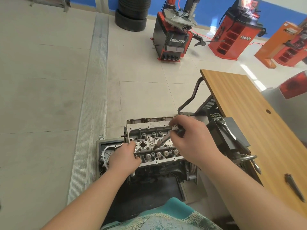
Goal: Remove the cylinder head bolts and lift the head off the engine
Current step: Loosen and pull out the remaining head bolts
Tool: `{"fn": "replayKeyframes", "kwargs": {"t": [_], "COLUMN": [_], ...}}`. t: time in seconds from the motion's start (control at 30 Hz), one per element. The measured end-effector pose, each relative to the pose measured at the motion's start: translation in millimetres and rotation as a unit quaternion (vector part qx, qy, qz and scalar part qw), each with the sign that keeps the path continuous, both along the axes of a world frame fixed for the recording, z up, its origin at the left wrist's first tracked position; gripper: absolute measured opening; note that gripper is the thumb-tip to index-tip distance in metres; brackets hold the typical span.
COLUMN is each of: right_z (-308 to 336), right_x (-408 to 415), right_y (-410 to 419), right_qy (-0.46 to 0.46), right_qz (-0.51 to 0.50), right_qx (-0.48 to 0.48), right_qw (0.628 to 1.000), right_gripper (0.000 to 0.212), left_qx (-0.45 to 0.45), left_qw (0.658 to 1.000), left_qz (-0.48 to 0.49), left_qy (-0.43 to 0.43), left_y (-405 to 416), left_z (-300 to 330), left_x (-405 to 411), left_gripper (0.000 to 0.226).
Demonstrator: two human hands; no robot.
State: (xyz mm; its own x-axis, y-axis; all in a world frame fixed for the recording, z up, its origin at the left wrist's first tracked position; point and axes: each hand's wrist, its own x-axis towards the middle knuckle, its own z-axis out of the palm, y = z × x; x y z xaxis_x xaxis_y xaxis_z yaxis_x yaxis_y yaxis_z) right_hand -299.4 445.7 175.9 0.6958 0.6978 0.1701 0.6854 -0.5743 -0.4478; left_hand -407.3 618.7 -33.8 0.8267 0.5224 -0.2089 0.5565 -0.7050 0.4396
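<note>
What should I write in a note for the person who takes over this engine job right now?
Left hand: rests flat on the near left corner of the cylinder head, holding nothing visible.
Right hand: grips a long head bolt, tilted, tip at a centre hole.
Cylinder head sits on the engine, not lifted.
Ratchet lies on the dark box at the wooden table.
Left: take out any remaining bolts, whose count I cannot tell, then lift the head.

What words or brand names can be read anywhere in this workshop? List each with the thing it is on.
"Lanpody": white letters on the red and black tyre changer.
"Lanpody": white letters on the red wheel balancer.
Orange stand: dark lettering, too blurred to read.
Balancer's screen: too blurred to read.
Engine and table: no text visible.
</note>
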Motion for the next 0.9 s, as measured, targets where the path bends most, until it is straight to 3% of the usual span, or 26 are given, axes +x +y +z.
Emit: {"fn": "replayKeyframes", "kwargs": {"t": [0.23,0.37,0.47,0.53,0.6,0.67,0.8,0.9], "right_z": [-28.9,-36.2,-39.9,-44.9,-52.4,-58.6,-65.1,-72.1], "right_x": [20.4,33.0,33.5,34.6,35.7,37.2,43.9,50.6], "right_y": [-24.9,-30.8,-25.4,-21.9,-18.2,-14.7,-9.8,-5.8], "right_qy": [0.036,0.05,0.045,0.049,0.05,0.046,0.014,0.016], "right_qz": [-0.005,0.055,0.113,0.147,0.178,0.199,0.243,0.254], "right_qx": [-0.026,-0.021,0.0,-0.007,-0.016,-0.013,-0.019,-0.033], "right_qw": [0.999,0.997,0.993,0.988,0.983,0.979,0.97,0.967], "right_gripper": [0.018,0.019,0.019,0.018,0.019,0.02,0.025,0.035], "left_qx": [-0.056,-0.052,-0.034,-0.093,-0.174,-0.217,-0.211,-0.231], "left_qw": [0.993,0.984,0.971,0.961,0.95,0.946,0.953,0.945], "left_qz": [0.085,0.13,0.108,0.065,0.025,0.024,0.084,0.117], "left_qy": [-0.062,-0.111,-0.213,-0.251,-0.259,-0.241,-0.202,-0.2], "left_y": [-15.8,-29.5,-39.4,-48.3,-60.8,-72.6,-82.2,-83.9], "left_z": [-6.8,-0.5,6.5,13.5,23.8,32.8,33.7,30.6], "left_x": [-10.3,-8.4,-5.3,2.9,11.9,21.8,35.9,40.9], "left_gripper": [0.024,0.017,0.011,0.027,0.041,0.041,0.023,0.027]}}
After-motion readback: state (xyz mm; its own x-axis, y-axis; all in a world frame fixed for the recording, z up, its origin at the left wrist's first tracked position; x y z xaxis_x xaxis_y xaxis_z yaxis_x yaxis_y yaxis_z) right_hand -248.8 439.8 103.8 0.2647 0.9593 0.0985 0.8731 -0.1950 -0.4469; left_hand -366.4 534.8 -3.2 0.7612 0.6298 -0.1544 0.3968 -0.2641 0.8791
